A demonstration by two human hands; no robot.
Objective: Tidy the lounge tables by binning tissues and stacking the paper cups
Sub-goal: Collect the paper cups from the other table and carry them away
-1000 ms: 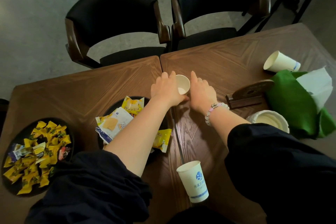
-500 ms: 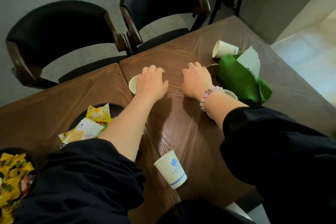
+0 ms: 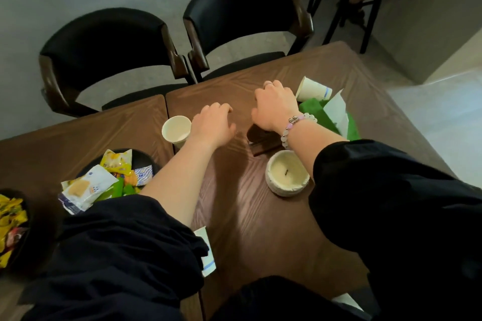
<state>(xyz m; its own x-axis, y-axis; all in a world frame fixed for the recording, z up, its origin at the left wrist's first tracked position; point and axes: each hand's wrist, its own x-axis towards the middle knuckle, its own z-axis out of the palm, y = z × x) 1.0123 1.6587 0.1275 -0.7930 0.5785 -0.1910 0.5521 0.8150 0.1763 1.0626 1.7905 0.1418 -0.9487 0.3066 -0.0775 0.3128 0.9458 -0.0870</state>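
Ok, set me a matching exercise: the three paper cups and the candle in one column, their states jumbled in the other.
Things:
1. far cup
2. middle cup
3. near cup
4. white candle

States:
A. partly hidden by the left sleeve
B. lying on its side
C. dark wick at its centre
D. upright, mouth up

Pairs: 1-B, 2-D, 3-A, 4-C.
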